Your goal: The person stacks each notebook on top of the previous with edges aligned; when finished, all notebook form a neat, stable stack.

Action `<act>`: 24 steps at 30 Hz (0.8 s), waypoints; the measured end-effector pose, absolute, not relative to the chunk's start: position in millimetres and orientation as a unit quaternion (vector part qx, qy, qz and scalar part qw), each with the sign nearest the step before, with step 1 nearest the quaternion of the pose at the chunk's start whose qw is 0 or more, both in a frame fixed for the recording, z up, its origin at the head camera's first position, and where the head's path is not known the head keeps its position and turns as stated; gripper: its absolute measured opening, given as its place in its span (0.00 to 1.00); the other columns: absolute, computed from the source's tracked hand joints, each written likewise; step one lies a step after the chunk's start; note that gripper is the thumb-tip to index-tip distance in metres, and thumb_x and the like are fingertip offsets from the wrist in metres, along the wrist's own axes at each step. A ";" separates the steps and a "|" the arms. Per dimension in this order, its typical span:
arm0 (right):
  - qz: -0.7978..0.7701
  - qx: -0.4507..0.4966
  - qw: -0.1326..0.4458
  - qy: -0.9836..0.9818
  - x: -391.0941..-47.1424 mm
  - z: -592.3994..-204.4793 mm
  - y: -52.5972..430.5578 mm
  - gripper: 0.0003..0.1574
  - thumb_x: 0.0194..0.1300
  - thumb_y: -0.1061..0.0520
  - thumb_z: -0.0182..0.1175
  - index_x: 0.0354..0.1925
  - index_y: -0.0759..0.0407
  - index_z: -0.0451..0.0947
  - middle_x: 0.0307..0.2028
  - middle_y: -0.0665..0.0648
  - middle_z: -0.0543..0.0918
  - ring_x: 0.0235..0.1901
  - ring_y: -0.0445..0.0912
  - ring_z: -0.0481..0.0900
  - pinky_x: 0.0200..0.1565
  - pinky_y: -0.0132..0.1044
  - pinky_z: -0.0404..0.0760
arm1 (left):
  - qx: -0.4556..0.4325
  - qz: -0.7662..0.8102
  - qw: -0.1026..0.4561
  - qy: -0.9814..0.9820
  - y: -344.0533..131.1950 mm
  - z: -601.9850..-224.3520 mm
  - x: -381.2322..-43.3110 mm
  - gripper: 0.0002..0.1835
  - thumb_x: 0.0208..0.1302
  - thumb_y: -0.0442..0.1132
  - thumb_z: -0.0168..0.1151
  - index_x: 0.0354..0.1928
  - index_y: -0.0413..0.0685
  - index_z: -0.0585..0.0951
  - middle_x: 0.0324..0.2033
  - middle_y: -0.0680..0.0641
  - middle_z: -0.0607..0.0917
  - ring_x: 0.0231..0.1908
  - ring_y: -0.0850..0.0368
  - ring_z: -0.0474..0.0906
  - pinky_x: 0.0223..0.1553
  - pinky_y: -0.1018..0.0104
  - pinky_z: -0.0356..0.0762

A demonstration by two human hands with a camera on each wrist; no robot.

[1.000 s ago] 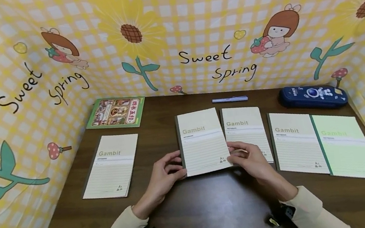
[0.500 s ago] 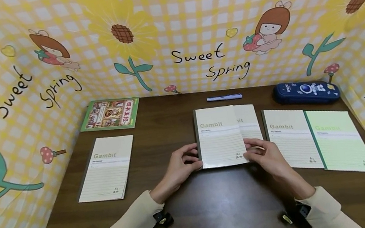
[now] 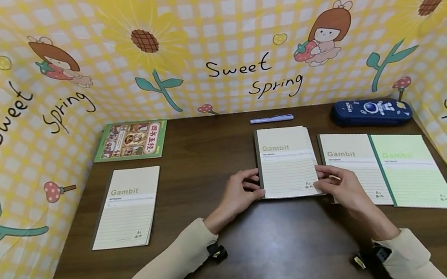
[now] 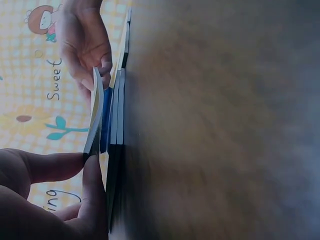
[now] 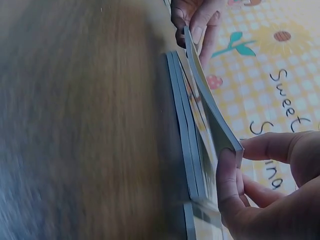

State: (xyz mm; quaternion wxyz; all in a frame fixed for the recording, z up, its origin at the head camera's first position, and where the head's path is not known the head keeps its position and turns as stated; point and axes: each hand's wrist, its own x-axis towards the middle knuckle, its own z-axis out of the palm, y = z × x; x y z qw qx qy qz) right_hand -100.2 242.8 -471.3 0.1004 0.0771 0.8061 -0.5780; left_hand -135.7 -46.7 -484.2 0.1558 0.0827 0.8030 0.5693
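Dark tabletop (image 3: 261,258). Left hand (image 3: 238,193) and right hand (image 3: 343,187) pinch opposite edges of a cream notebook (image 3: 284,164), held just above stacked notebooks (image 5: 185,130); a second ago, left of them. Lilac pen (image 3: 271,119) beyond.

The left sleeve (image 3: 161,277) is showing plain cream cloth with soft creases and ending in a close-fitting edge; the right sleeve (image 3: 413,253), in matching cream, is ending in a looser one. A small black left camera (image 3: 217,252) is bearing a yellowish spot; the right camera (image 3: 382,254), also black, is bearing another. The left hand (image 3: 239,192) and right hand (image 3: 345,185) are showing bare.
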 end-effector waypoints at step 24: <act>-0.485 0.052 0.089 0.868 -107.7 -476.1 256.7 0.30 0.71 0.60 0.66 0.67 0.71 0.75 0.52 0.70 0.82 0.36 0.37 0.81 0.36 0.28 0.85 | 0.111 0.512 0.158 0.837 -25.9 -483.8 -146.3 0.35 0.58 0.29 0.76 0.68 0.32 0.76 0.51 0.37 0.83 0.45 0.45 0.89 0.44 0.66 0.87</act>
